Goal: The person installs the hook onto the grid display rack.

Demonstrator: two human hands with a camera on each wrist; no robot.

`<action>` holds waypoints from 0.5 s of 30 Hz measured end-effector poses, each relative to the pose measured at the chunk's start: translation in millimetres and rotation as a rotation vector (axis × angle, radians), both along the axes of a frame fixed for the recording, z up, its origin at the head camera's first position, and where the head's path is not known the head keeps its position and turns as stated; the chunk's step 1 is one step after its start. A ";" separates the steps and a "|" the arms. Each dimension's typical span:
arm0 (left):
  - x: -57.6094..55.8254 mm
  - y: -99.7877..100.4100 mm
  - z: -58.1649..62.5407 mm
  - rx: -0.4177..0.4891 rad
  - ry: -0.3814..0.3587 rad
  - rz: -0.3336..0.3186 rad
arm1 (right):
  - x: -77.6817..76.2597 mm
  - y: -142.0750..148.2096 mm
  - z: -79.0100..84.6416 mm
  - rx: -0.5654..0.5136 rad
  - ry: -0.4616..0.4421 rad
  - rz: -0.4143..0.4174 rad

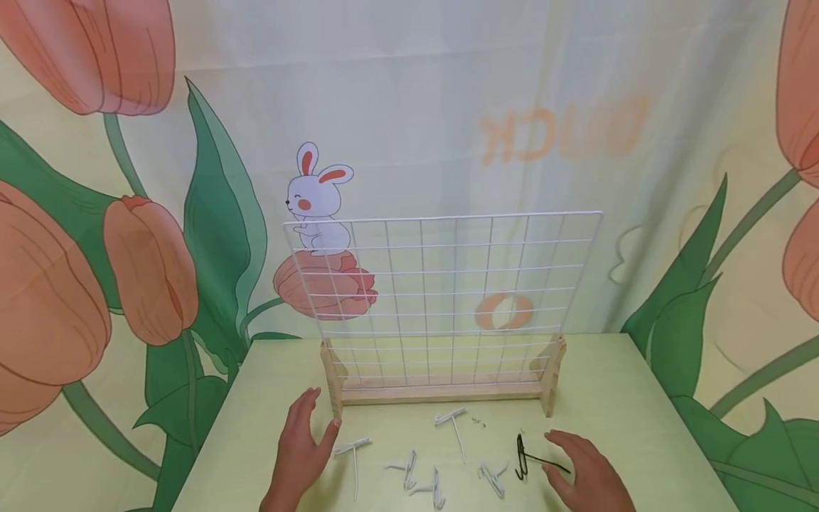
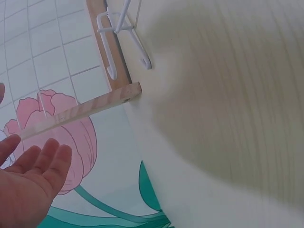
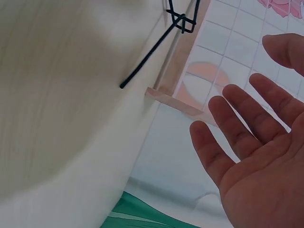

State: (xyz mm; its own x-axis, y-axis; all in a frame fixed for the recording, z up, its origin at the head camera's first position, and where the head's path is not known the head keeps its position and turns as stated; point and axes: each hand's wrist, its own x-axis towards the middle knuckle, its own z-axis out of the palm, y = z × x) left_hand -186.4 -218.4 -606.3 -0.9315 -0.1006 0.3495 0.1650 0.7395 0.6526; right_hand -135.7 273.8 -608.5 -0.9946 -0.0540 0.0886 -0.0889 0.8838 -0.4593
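Observation:
My left hand (image 1: 301, 448) hovers with relaxed, spread fingers just left of a white wire hook (image 1: 355, 473), holding nothing. Beside the black wire hook (image 1: 522, 456) is my right hand (image 1: 589, 473), its fingers apart and its palm bare in the right wrist view. That hook's long prong (image 3: 151, 54) points toward the right hand. Several more white hooks lie between the hands, one (image 1: 456, 430) of them closer to the rack. Behind them a white wire grid panel (image 1: 441, 219) stands upright in a wooden base (image 1: 441, 392).
The base's left foot (image 1: 333, 377) and right foot (image 1: 552, 380) stand on the pale yellow table (image 1: 614, 398). Some tiny bits (image 1: 478, 422) lie near the back hook. A printed curtain (image 1: 409, 107) with tulips and a rabbit hangs close behind the table.

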 end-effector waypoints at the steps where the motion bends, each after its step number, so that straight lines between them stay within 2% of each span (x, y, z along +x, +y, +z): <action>1: -2.2 -0.1 -1.3 0.025 0.010 0.003 | -1.7 0.0 -2.4 -0.002 -0.023 -0.004; 4: -9.9 0.1 -3.7 0.107 0.016 0.024 | -5.5 -0.5 -9.2 -0.006 -0.068 -0.016; 8: -21.0 0.6 -5.9 0.210 0.023 0.057 | -8.0 -1.3 -15.3 0.003 -0.077 -0.034; 15: -33.9 0.6 -10.8 0.280 0.019 0.094 | -12.0 0.4 -19.4 -0.025 -0.072 -0.055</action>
State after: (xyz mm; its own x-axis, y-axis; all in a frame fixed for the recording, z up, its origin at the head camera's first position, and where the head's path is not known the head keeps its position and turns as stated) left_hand -220.3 -217.8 -617.1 -0.9071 -0.2814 0.3129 0.1178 0.5440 0.8308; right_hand -147.8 274.1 -627.8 -0.9998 0.0024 0.0176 -0.0064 0.8747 -0.4846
